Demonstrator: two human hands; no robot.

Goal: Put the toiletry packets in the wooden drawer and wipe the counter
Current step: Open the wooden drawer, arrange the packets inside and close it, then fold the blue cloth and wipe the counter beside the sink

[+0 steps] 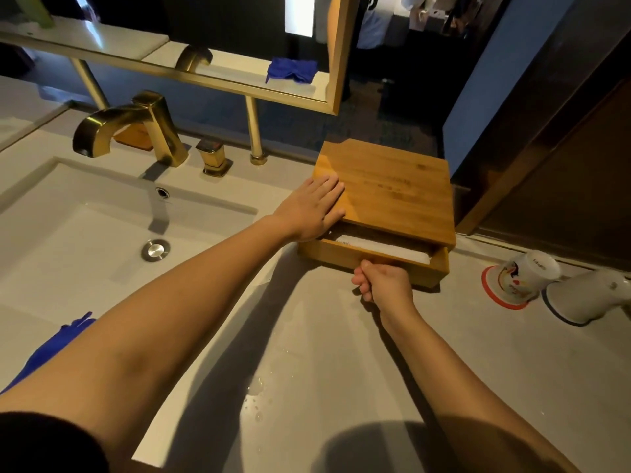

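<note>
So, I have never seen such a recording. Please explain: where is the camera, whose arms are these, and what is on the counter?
There is no machine: a person wears one camera on the head, looking down at their own arms. The left hand lies flat on the wooden box, steadying it. The right hand grips the front of its drawer, which is partly open, with white packets inside. On the counter are water drops, two cups upside down on coasters, and a blue cloth at the sink edge.

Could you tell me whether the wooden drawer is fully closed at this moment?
No, the wooden drawer is pulled partly out, showing a white packet inside, with the right hand at its front.
</note>
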